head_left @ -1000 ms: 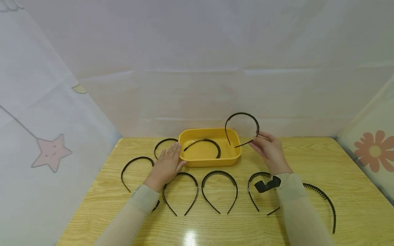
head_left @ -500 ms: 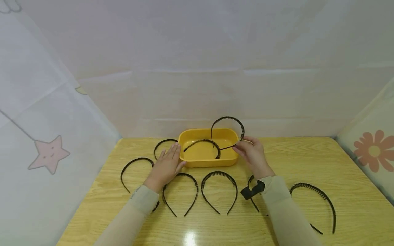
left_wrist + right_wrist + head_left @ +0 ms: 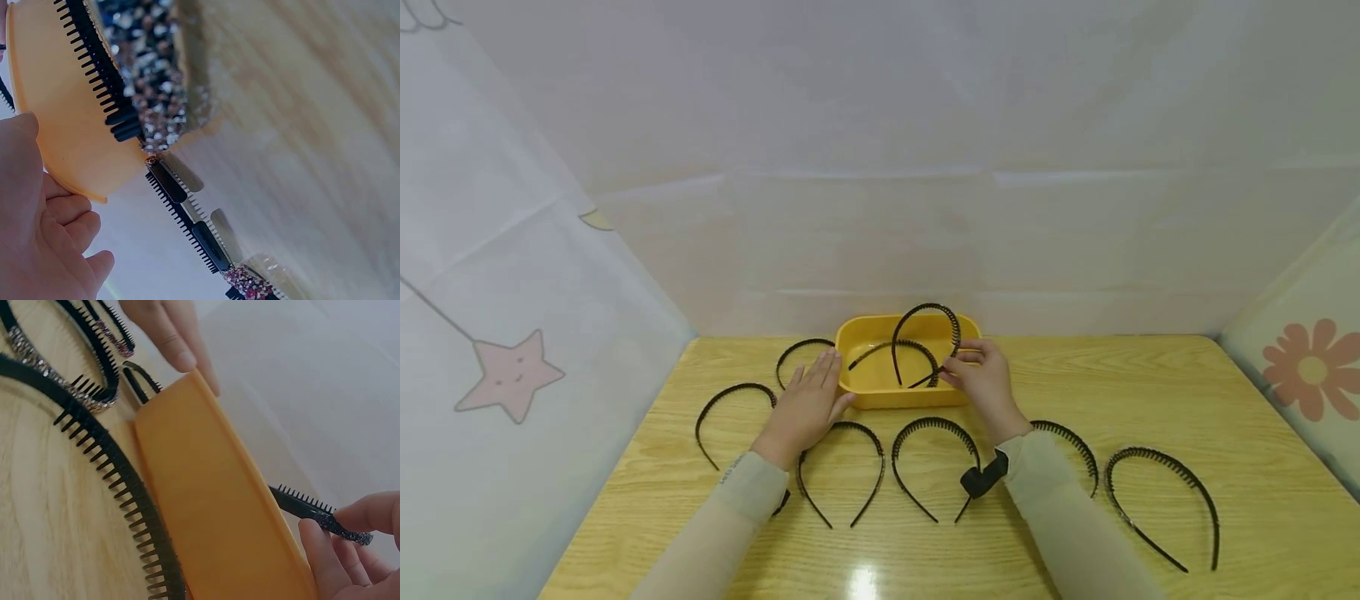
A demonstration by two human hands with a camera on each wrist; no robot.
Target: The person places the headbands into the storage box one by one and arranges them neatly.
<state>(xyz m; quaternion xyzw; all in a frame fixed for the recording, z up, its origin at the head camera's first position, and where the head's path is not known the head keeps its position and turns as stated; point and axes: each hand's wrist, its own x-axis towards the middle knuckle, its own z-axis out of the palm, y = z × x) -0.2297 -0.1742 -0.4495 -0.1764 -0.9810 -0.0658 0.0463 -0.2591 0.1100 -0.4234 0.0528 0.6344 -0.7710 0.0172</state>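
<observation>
Right hand point(image 3: 983, 382): pinched a black toothed headband point(image 3: 925, 337) by one end, the arc standing upright over the yellow tray point(image 3: 865, 392). The right wrist view alone showed beads on that pinched tip. Left hand point(image 3: 805, 406): flat, fingers straight against the tray's left wall. A second headband point(image 3: 917, 348) lay inside the tray; others lay on the wooden table point(image 3: 1225, 400).
</observation>
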